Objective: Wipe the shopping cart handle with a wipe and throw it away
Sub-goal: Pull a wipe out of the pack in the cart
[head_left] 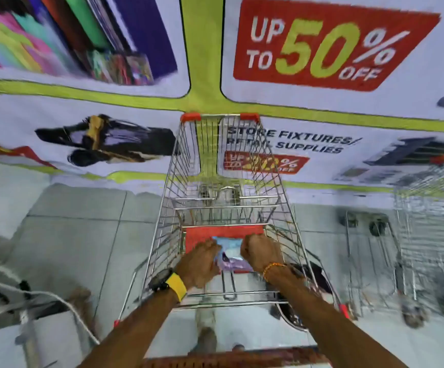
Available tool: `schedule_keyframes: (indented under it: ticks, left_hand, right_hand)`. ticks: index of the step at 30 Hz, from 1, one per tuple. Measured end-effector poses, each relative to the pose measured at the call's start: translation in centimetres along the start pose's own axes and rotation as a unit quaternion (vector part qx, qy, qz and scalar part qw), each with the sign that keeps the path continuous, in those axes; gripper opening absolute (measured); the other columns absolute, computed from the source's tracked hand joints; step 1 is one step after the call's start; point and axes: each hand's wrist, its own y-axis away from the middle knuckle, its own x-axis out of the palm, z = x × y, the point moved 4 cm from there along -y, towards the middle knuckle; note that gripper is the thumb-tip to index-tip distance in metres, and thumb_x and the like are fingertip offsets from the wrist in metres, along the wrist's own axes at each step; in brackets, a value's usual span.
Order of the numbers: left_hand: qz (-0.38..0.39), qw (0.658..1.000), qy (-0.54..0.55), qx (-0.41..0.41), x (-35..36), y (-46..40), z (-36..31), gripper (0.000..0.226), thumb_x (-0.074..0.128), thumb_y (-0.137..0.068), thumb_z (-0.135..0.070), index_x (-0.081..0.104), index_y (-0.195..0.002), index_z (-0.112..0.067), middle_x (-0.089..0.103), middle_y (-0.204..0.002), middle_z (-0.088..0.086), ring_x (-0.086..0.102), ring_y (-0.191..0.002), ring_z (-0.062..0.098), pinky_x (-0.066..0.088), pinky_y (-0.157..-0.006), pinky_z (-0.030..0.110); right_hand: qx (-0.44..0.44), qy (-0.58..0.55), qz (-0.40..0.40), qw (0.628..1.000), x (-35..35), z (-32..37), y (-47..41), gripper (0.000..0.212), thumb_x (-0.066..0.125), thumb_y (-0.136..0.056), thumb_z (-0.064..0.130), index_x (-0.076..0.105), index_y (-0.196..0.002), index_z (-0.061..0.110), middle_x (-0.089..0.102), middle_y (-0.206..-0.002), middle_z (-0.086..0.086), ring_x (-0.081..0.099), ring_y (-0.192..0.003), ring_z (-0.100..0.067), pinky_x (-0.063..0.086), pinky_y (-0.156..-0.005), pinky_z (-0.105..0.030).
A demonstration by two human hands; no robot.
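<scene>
A wire shopping cart [223,181] stands in front of me, its red handle [231,357] at the bottom edge of the view. On the cart's red child-seat flap [223,232] lies a blue and purple wipes pack [230,254]. My left hand [198,262], with a yellow-strapped watch on the wrist, grips the pack's left side. My right hand [260,251], with a beaded bracelet, is closed on the pack's right side. No loose wipe shows.
A big sale banner [321,43] covers the wall behind the cart. A second wire cart [433,221] stands to the right. A white cable and metal stand [29,296] are at the lower left. The floor is grey tile [77,229].
</scene>
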Motion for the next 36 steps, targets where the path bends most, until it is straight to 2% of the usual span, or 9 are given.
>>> schedule_keyframes:
  ticks: [4, 8, 11, 17, 22, 27, 30, 33, 36]
  left_hand:
    - [0.060, 0.996, 0.028, -0.053, 1.9, -1.7, 1.8, 0.077, 0.058, -0.078, -0.034, 0.037, -0.146, -0.003, 0.027, -0.157, 0.022, 0.027, -0.145, 0.035, 0.023, -0.120, 0.041]
    - [0.076, 0.995, 0.032, -0.048, 4.0, -3.2, 3.1, 0.085, 0.069, -0.078, -0.031, 0.030, -0.151, -0.012, 0.014, -0.163, 0.016, 0.016, -0.149, 0.029, 0.021, -0.120, 0.039]
    - [0.068, 0.995, 0.052, -0.055, 5.0, -3.7, 3.5, 0.088, 0.075, -0.075, -0.029, 0.031, -0.150, -0.014, 0.021, -0.161, 0.014, 0.017, -0.149, 0.029, 0.023, -0.119, 0.042]
    - [0.007, 0.993, 0.101, -0.063, 4.2, -4.0, 3.0, 0.086, 0.085, -0.064, -0.019, 0.046, -0.141, -0.014, 0.045, -0.148, 0.011, 0.046, -0.131, 0.031, 0.036, -0.108, 0.034]
    - [-0.005, 0.991, 0.114, -0.062, 4.2, -3.9, 3.3, 0.083, 0.086, -0.064, -0.020, 0.049, -0.139, -0.018, 0.048, -0.144, 0.008, 0.049, -0.129, 0.030, 0.042, -0.107, 0.039]
    - [-0.010, 0.993, 0.105, -0.060, 4.1, -4.0, 3.2, 0.079, 0.086, -0.063, -0.020, 0.053, -0.135, -0.018, 0.052, -0.137, 0.009, 0.053, -0.123, 0.030, 0.046, -0.103, 0.040]
    - [-0.011, 0.993, 0.097, -0.067, 4.0, -3.9, 3.3, 0.081, 0.087, -0.061, -0.017, 0.053, -0.134, -0.018, 0.053, -0.136, 0.008, 0.055, -0.119, 0.029, 0.047, -0.100, 0.038]
    - [-0.010, 0.992, 0.095, -0.080, 3.9, -3.6, 3.7, 0.081, 0.085, -0.060, -0.016, 0.052, -0.134, -0.020, 0.053, -0.136, 0.006, 0.055, -0.118, 0.030, 0.048, -0.099, 0.041]
    - [-0.015, 0.991, 0.101, -0.084, 3.9, -3.1, 4.0, 0.081, 0.083, -0.061, -0.020, 0.050, -0.135, -0.022, 0.051, -0.138, 0.006, 0.055, -0.119, 0.030, 0.047, -0.101, 0.044]
  right_hand:
    - [-0.009, 0.023, 0.066, 0.998, 2.2, 1.0, -2.0, 0.026, 0.058, -0.091, 0.020, 0.073, -0.109, 0.011, 0.072, -0.116, -0.019, 0.070, -0.110, -0.039, 0.057, -0.093, -0.046]
    - [-0.008, 0.040, 0.069, 0.997, 3.1, 0.9, -3.0, 0.027, 0.063, -0.085, 0.024, 0.072, -0.106, 0.009, 0.072, -0.113, -0.019, 0.070, -0.106, -0.040, 0.059, -0.091, -0.046]
    - [-0.008, 0.039, 0.061, 0.997, 3.6, 0.5, -3.5, 0.027, 0.062, -0.088, 0.027, 0.071, -0.107, 0.009, 0.072, -0.114, -0.018, 0.069, -0.109, -0.038, 0.056, -0.093, -0.045]
    - [-0.016, 0.030, 0.038, 0.999, 4.7, 0.5, -3.5, 0.020, 0.062, -0.089, 0.029, 0.069, -0.100, 0.014, 0.072, -0.110, -0.015, 0.069, -0.106, -0.037, 0.054, -0.090, -0.044]
    - [-0.040, 0.026, 0.046, 0.998, 4.6, 0.5, -3.5, 0.024, 0.068, -0.089, 0.032, 0.067, -0.105, 0.016, 0.070, -0.113, -0.015, 0.066, -0.108, -0.036, 0.053, -0.091, -0.044]
    - [-0.052, -0.067, 0.035, 0.996, 3.0, 0.4, -2.9, 0.013, 0.066, -0.079, 0.029, 0.065, -0.088, 0.019, 0.072, -0.101, -0.007, 0.067, -0.095, -0.034, 0.057, -0.081, -0.041]
    - [-0.067, -0.147, 0.023, 0.987, 2.0, 0.3, -2.4, 0.007, 0.067, -0.074, 0.021, 0.060, -0.072, 0.023, 0.065, -0.086, 0.005, 0.063, -0.081, -0.023, 0.054, -0.072, -0.037]
    - [-0.067, -0.231, 0.006, 0.971, 1.1, -0.1, -2.2, 0.011, 0.069, -0.073, 0.019, 0.059, -0.071, 0.021, 0.061, -0.076, 0.010, 0.059, -0.070, -0.014, 0.055, -0.070, -0.036]
    - [-0.039, -0.313, -0.008, 0.949, 0.4, -0.3, -2.1, 0.006, 0.062, -0.073, 0.025, 0.058, -0.074, 0.021, 0.069, -0.074, 0.002, 0.065, -0.073, -0.019, 0.055, -0.072, -0.039]
